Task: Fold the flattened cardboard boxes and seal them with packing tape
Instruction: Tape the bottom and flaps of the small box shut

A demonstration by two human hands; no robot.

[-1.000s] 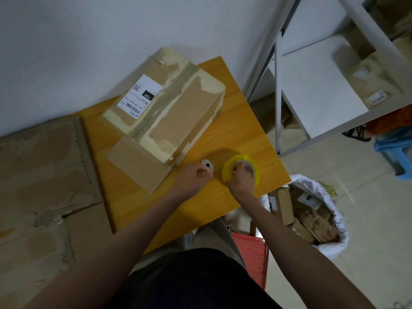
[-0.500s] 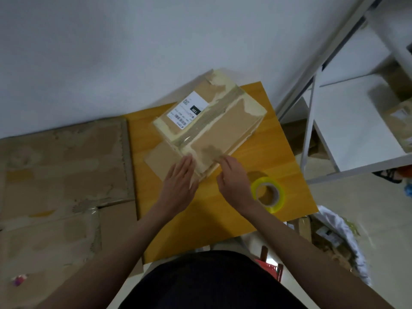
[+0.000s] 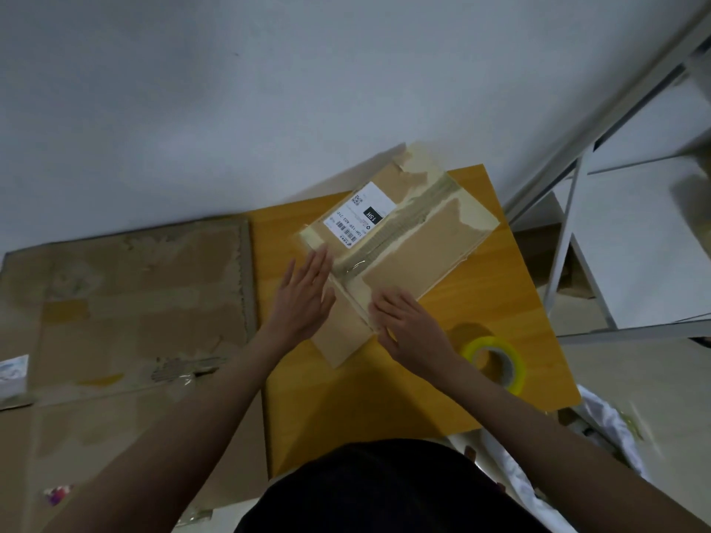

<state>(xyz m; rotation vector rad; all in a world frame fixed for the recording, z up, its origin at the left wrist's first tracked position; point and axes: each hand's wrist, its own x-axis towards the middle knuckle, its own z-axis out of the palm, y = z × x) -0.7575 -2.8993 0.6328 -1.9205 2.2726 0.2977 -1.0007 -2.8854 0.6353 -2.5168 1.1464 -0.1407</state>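
The cardboard box sits at the far middle of the orange tabletop, tilted so its long axis runs toward one o'clock, with a white shipping label on its upper face and old tape along the centre seam. A loose flap lies flat on the tabletop at the box's near end. My left hand rests on the box's near-left corner with its fingers straight and released. My right hand presses the near edge at about five o'clock, fingers spread flat and grasping nothing. I judge I am smoothing tape over this end. Next, I would reach for the tape roll, lying flat at four o'clock, if the flap needs sealing. Flattened cardboard lies at nine o'clock.
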